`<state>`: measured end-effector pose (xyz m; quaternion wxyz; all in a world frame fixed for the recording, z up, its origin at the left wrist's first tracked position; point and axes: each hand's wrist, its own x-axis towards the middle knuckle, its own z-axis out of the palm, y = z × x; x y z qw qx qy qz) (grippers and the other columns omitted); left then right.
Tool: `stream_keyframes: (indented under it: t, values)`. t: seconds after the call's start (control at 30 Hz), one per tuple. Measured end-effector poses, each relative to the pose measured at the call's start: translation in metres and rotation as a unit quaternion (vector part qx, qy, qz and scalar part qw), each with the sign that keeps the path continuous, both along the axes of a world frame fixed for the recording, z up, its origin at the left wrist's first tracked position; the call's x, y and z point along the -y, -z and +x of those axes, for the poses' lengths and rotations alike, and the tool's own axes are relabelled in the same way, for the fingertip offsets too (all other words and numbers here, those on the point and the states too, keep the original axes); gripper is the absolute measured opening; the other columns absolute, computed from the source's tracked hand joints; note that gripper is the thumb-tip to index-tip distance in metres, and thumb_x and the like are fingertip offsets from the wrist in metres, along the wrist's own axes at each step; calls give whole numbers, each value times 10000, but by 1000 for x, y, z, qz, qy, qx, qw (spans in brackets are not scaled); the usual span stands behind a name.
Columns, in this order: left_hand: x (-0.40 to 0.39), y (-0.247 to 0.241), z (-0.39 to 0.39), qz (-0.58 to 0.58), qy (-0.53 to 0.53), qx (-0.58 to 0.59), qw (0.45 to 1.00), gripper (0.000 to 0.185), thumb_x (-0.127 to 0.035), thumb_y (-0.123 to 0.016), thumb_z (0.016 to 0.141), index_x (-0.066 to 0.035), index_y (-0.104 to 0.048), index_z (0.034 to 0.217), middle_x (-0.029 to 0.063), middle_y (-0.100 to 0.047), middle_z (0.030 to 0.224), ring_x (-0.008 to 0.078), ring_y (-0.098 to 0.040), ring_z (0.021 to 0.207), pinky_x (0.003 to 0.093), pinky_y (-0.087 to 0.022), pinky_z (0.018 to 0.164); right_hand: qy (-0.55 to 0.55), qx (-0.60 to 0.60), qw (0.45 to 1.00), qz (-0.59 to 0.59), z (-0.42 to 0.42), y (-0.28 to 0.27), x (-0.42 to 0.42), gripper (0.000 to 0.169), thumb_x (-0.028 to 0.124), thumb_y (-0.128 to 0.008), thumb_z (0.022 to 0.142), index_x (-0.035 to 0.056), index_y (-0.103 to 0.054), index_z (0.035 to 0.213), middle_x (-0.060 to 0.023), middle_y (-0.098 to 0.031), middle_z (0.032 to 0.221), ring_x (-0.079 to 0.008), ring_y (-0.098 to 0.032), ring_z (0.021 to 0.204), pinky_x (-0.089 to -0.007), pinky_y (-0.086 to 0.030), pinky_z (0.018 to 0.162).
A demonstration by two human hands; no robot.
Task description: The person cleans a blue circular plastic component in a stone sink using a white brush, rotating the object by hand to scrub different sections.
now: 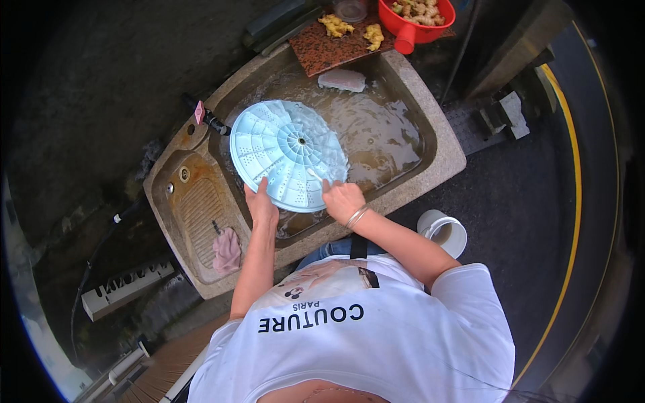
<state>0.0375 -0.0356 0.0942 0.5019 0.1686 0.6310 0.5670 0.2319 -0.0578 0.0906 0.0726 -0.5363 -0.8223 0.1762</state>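
Note:
A round light-blue washing-machine pulsator of plastic, with radial ribs and small holes, is tilted in the water of the stone sink. My left hand grips its near left rim, thumb on top and the fingers hidden beneath. In my right hand is a thin white brush, probably a toothbrush; its head rests against the ribbed face near the lower right rim. Water covers the pulsator's far right part. Most of the brush handle is hidden in my fist.
A pale scrubbing block lies at the far sink wall. Ginger pieces rest on a granite slab, beside a red plastic ladle of ginger. A tap juts in at left. A pink cloth lies on the washboard. A white bucket stands right.

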Motion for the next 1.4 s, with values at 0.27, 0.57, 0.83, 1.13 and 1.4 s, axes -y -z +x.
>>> stream_keyframes:
  t: [0.27, 0.57, 0.83, 1.13, 1.4]
  values:
    - [-17, -27, -19, -179, 125, -79, 973, 531, -257, -652, 766, -25, -453, 1200, 109, -536, 1161, 222, -523, 1046, 353, -425, 837, 219, 85, 971, -49, 106, 42, -75, 171, 149, -482, 776, 67, -632, 767, -162, -630, 710, -317, -634, 719, -404, -509, 638]
    - [-24, 10, -30, -72, 95, -21, 993, 345, -109, -507, 884, 15, -447, 1200, 131, -543, 1133, 220, -543, 992, 336, -447, 844, 112, -175, 969, -136, 32, 9, -78, 258, 132, -534, 775, 216, -667, 980, -135, -633, 834, -296, -615, 726, -383, -496, 656]
    - [-28, 6, -33, -44, 136, -63, 988, 312, -99, -524, 875, 23, -468, 1156, 123, -567, 1082, 207, -566, 934, 321, -458, 822, -201, -12, 969, 141, 19, 6, -129, 127, 147, -550, 693, 121, -643, 611, -69, -610, 708, -225, -613, 675, -332, -480, 565]
    - [-35, 25, -62, -64, 162, -55, 983, 324, -108, -523, 874, 9, -465, 1171, 124, -569, 1091, 220, -564, 962, 344, -466, 832, -275, 45, 959, 52, 15, -5, -159, 158, 180, -520, 749, 115, -663, 739, -68, -650, 804, -227, -629, 789, -349, -487, 629]
    - [-50, 28, -73, -93, 179, -31, 979, 329, -120, -522, 878, 11, -472, 1177, 132, -560, 1115, 227, -557, 983, 351, -463, 843, -202, 45, 978, 1, -7, -10, -158, 202, 165, -491, 782, 137, -682, 842, -75, -660, 869, -223, -632, 832, -346, -490, 642]
